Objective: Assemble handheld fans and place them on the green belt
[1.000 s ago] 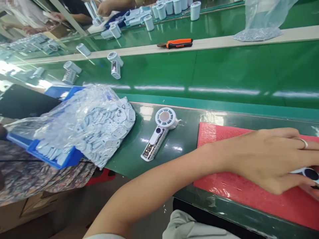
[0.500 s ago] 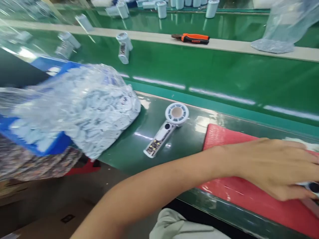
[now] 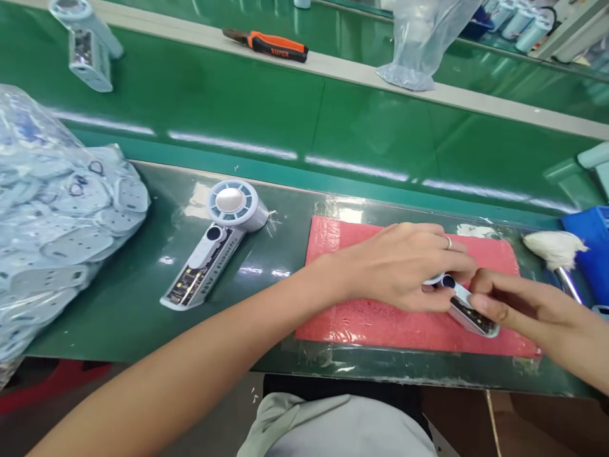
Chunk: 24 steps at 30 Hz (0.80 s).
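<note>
Over the red mat (image 3: 352,324), both my hands hold one handheld fan (image 3: 473,317) with its handle open and a circuit board showing. My left hand (image 3: 404,266), a ring on one finger, is wrapped over the fan's head and hides most of it. At the handle, my right hand (image 3: 514,304) grips with thumb and fingers. A second handheld fan (image 3: 204,263) lies on the green table to the left, its round grille up and its board and a dark round button exposed.
A clear bag of light blue plastic covers (image 3: 71,235) fills the left. Orange-handled pliers (image 3: 278,47) and a plastic bag (image 3: 412,63) rest on the ledge. Another fan (image 3: 90,54) sits at the back left. A cloth-wrapped tool (image 3: 556,249) and a blue bin (image 3: 592,254) stand right.
The view has swung to the right, so the mat and my right hand now show fully. The fan on the table and the bag of covers appear further left.
</note>
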### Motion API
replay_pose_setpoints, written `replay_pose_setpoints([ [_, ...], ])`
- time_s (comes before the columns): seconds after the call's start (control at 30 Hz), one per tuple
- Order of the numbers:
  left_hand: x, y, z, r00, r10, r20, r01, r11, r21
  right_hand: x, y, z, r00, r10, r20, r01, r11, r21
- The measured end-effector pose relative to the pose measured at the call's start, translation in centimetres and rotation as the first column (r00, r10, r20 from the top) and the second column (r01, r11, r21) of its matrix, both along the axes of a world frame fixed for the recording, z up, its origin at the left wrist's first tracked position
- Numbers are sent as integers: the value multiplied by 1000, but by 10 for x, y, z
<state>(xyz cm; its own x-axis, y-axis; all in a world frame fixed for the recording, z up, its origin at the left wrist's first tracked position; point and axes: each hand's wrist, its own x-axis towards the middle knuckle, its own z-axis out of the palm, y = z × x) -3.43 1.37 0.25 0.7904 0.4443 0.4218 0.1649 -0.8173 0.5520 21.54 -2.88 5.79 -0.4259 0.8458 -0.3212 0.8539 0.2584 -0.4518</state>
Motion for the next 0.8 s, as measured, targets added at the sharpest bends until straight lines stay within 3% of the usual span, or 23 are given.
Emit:
replay_pose_setpoints([
  [0.07,1,1,-1,999,-8,37,9,1000,-20,6,6,1,990,-111,-87,87,966,-244],
  [0.13,1,2,-3,997,-5,76,9,999,-45,8,8,1,974,-196,-110,150,931,-332],
  [0.5,3,4,-3,998,9,69,-4,997,-73,-1,-1,-1,973,-169,-156,122,954,-273],
  [0.6,2,3,-3,998,27,63,-22,997,-76,-2,-10,-3,993,-81,-87,73,994,-87],
  [0.67,0,1,-3,998,23,51,-20,997,-69,-3,-12,-6,996,85,21,-87,971,220],
  [0.73,-2,0,-2,999,11,43,-9,999,-54,-3,-10,-8,947,264,181,-320,809,493],
  [0.8,-3,0,-2,999,8,38,-6,999,-43,-3,-4,-11,887,370,275,-460,668,584],
])
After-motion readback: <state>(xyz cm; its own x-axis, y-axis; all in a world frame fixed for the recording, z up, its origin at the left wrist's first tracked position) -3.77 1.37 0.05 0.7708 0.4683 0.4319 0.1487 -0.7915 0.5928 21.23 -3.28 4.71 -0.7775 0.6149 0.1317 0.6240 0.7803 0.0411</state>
